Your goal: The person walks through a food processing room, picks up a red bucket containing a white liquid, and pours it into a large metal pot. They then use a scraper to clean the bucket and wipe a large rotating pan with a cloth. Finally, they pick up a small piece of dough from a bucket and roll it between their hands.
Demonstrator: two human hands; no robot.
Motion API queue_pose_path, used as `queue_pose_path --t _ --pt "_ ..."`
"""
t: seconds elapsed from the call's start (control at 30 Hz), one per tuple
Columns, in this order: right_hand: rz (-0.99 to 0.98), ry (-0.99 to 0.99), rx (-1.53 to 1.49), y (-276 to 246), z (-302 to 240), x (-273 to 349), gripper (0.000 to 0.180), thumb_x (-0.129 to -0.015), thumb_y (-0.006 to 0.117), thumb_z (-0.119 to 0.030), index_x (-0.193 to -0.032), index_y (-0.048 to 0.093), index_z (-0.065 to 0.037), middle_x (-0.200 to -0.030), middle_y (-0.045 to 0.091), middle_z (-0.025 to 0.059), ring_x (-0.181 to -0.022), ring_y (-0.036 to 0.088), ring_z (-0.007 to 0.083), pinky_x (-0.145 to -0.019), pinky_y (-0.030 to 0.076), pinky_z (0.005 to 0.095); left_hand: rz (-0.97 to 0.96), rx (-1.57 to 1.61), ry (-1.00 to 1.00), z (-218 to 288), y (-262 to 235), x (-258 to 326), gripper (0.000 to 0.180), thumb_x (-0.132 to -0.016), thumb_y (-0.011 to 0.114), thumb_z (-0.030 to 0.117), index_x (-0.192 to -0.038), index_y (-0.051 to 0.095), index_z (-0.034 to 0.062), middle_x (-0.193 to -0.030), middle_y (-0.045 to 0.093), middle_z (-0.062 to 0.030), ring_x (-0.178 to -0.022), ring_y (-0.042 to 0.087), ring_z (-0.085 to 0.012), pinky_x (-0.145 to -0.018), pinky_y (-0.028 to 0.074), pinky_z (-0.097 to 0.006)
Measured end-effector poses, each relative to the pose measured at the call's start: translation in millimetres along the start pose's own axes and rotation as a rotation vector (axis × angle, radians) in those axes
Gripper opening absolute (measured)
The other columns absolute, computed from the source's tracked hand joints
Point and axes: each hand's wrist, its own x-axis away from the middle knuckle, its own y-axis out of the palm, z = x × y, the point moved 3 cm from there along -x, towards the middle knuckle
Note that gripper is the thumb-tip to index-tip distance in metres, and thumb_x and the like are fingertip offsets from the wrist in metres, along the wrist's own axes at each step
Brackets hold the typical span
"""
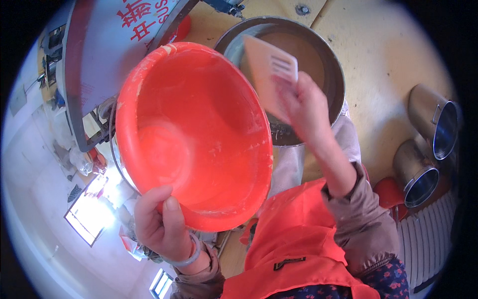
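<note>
My left hand point(162, 224) grips the rim of a large red plastic basin point(214, 124), thumb on the inside. The basin is tilted with its opening facing me, and pale residue clings to its rim. In my right hand point(311, 109) is a flat, pale scraper point(266, 70) with slots near its held edge, slightly blurred. The scraper is over a wide round metal pot point(339, 74) that holds a brownish liquid point(303, 47). The basin's right side overlaps the pot's left edge in view.
At upper left stands a large grey machine panel point(104, 55) with red lettering. Two metal pails point(416, 167) lie tipped at the right, near a red object point(388, 192) and a ribbed grey surface point(430, 239). A bright window point(92, 212) shows at lower left.
</note>
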Motion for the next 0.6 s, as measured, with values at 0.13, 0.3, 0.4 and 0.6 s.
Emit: queue_pose_path --t 0.13,0.3,0.4,0.6 --pt "-0.329 0.264 -0.508 93.6 -18.3 44.5 0.024 -0.088 0.057 -0.020 -0.102 0.062 -0.002 -0.086 0.060 0.0027 -0.077 0.058 0.0138 -0.069 0.048 0.0285 -0.007 0.028 -0.003 0.0 0.9 1.0 0.016 -0.082 0.052 -0.004 -0.096 0.059 -0.0044 -0.090 0.058 -0.0064 -0.079 0.053 -0.0122 -0.074 0.042 -0.023" --pt "-0.707 0.377 -0.528 162.4 -21.0 55.5 0.028 -0.086 0.057 -0.025 -0.102 0.057 -0.003 -0.100 0.058 0.0129 -0.098 0.055 0.0221 -0.082 0.046 0.0373 -0.005 -0.109 0.045 2.2 -0.1 3.0 0.017 -0.081 0.054 -0.004 -0.097 0.060 -0.0044 -0.090 0.060 -0.0071 -0.073 0.052 -0.0086 -0.067 0.040 -0.019" --pt "-0.676 -0.004 0.354 150.7 -24.0 11.0 0.038 -0.080 0.062 -0.025 -0.109 0.054 -0.002 -0.104 0.054 0.0179 -0.099 0.052 0.0295 -0.085 0.045 0.0412 -0.013 0.027 0.034 -0.1 -1.6 2.4 0.017 -0.080 0.055 -0.004 -0.096 0.060 -0.0038 -0.086 0.060 -0.0054 -0.066 0.049 -0.0065 -0.061 0.037 -0.017" --pt "0.046 -0.288 0.349 131.7 -68.3 -73.6 0.065 -0.072 0.073 -0.036 -0.126 0.045 -0.011 -0.113 0.049 0.0157 -0.110 0.048 0.0318 -0.088 0.041 0.0431 -0.001 0.099 0.038 -5.3 0.5 2.1 0.015 -0.080 0.056 -0.003 -0.094 0.060 -0.0034 -0.081 0.058 -0.0032 -0.064 0.047 -0.0061 -0.059 0.035 -0.017"
